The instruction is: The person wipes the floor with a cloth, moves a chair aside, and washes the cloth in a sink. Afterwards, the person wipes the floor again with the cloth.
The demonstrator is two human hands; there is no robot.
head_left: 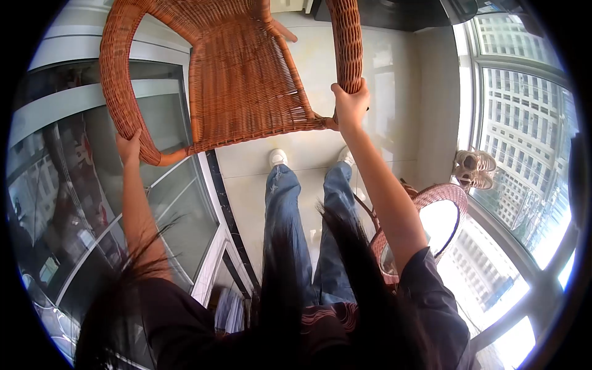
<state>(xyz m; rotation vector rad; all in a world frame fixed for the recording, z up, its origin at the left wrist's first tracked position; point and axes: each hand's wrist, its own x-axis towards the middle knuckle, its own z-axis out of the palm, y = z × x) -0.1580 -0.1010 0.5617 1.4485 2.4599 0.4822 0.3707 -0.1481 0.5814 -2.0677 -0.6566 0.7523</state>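
The wicker chair stretches between left hand and right hand, each clenched around an armrest.

The chair is woven wicker, orange-brown, with thick rounded armrests. It fills the top of the view, and its upper part runs out past the edge. The near edge of the seat faces the person and slants, its right end higher in view than its left. The weave is close, with thin slits on the right side. The left armrest bends round at its near end into a smooth, bare piece at the seat's corner. A stubby leg shows beyond the seat. The left hand and right hand have their fingers on the armrests' near ends. Whether the chair touches the floor cannot be told.
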